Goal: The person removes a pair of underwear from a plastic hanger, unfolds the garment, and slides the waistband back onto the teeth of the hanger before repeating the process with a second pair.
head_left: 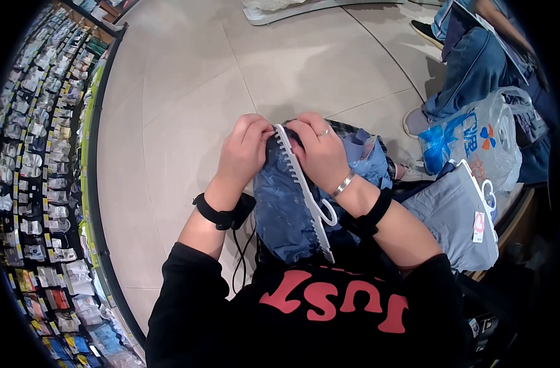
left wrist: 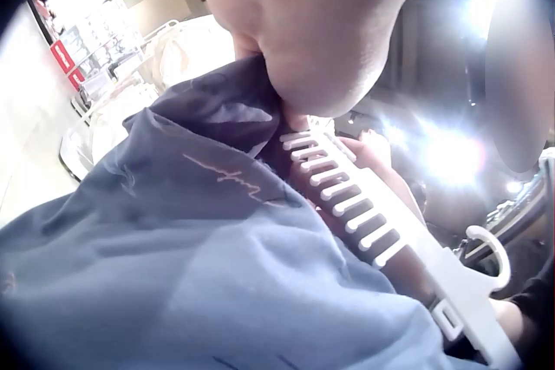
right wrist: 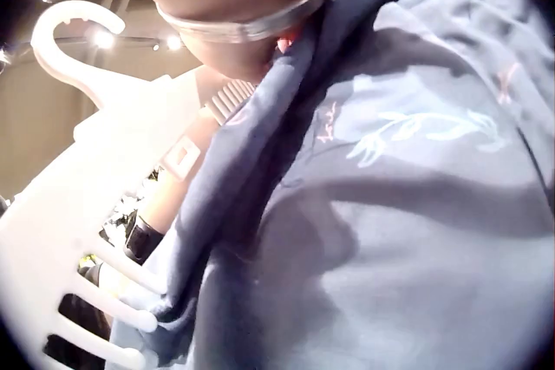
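A blue-grey printed garment (head_left: 280, 208) lies across the person's lap, with a white toothed hanger (head_left: 303, 187) along its upper edge. The hanger's hook points toward the right forearm. At the hanger's far end, the left hand (head_left: 246, 147) pinches the garment's edge with curled fingers. Just across the hanger, the right hand (head_left: 320, 150) has its fingers bent over the cloth by the same end. In the left wrist view, the hanger's teeth (left wrist: 347, 201) run beside the bunched fabric (left wrist: 217, 127). The right wrist view shows the garment's folded edge (right wrist: 234, 170) against the hanger; the right fingertips are hidden.
Folded grey clothing (head_left: 445, 214) on a white hanger with a tag lies at the right. Beyond it is a clear plastic bag (head_left: 476, 144) beside a seated person in jeans (head_left: 476, 67). Shelves of packaged goods (head_left: 41, 165) line the left, past the tiled floor (head_left: 176, 122).
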Tool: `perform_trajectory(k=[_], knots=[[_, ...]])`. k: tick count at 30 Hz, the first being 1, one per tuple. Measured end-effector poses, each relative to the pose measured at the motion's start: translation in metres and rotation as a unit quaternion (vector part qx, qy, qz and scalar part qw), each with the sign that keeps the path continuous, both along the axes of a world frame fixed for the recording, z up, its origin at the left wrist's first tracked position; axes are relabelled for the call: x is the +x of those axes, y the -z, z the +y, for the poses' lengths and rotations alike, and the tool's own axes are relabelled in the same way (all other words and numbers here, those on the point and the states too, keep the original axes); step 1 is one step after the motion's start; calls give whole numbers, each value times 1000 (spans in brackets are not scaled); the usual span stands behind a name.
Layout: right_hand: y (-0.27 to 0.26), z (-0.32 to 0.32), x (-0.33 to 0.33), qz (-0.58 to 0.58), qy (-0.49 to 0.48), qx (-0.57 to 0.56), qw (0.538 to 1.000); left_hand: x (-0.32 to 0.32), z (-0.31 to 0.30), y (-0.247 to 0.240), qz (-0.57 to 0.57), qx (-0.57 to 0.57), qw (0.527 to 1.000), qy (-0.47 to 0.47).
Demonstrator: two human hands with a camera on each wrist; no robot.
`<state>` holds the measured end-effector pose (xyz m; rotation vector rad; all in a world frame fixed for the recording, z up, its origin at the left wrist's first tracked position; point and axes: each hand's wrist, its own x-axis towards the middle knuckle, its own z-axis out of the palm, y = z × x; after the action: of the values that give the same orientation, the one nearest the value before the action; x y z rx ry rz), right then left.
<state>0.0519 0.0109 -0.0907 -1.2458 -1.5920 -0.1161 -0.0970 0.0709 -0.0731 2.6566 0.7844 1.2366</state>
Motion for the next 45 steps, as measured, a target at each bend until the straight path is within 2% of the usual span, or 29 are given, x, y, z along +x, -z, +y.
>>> perform_trajectory(k=[13, 19, 25, 28, 31, 34, 39, 45], knots=[[4, 3, 5, -20, -35, 11, 999, 3, -1, -2, -13, -26, 1000, 1], [4, 8, 7, 18, -91, -3, 996, 3, -2, -2, -25, -41, 999, 0], [4, 5, 5, 29, -81, 5, 996, 3, -2, -3, -20, -32, 999, 5], [10, 8, 5, 45, -109, 38, 992, 3, -4, -4, -24, -43, 999, 2], [10, 7, 5, 73, -149, 10, 986, 4, -5, -6, -23, -36, 999, -4], [12, 10, 8, -12, -103, 56, 993, 5, -5, -7, -3, 1, 1000, -13], [6, 8, 13, -75, -60, 39, 995, 5, -3, -9, 71, 77, 994, -33], [0, 9, 21, -155, -22, 65, 985, 8, -4, -15, 86, 119, 989, -24]])
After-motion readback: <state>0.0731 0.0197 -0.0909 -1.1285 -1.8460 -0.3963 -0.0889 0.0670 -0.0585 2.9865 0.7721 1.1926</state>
